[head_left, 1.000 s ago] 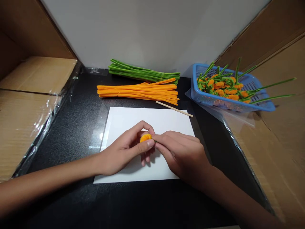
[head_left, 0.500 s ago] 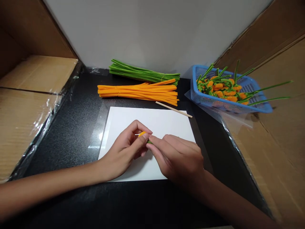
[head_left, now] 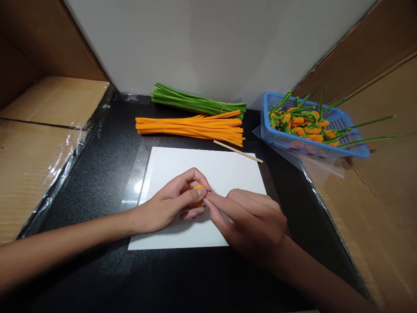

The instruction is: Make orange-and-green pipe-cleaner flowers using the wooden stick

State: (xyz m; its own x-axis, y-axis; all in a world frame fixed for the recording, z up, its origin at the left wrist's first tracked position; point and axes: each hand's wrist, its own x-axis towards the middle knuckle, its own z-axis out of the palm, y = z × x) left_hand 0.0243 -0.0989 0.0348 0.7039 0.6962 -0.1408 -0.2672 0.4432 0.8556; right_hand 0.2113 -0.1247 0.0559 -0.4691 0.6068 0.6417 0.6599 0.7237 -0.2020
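Observation:
Between the thumb and fingers of my left hand is a small orange fuzzy piece, mostly covered by the fingertips. My right hand is closed in a pinch against the piece's right side; what its fingertips hold is hidden. A bit of green shows just above the right knuckles. Both hands meet over a white sheet.
Behind the sheet lie an orange bundle of fuzzy stems, a green bundle and a thin wooden stick. A blue basket of orange-and-green pieces is at the right. Cardboard borders the left.
Both hands have shifted slightly right and down in the view. The orange piece has turned in my left fingers, and the green bit between the fingertips is now hidden.

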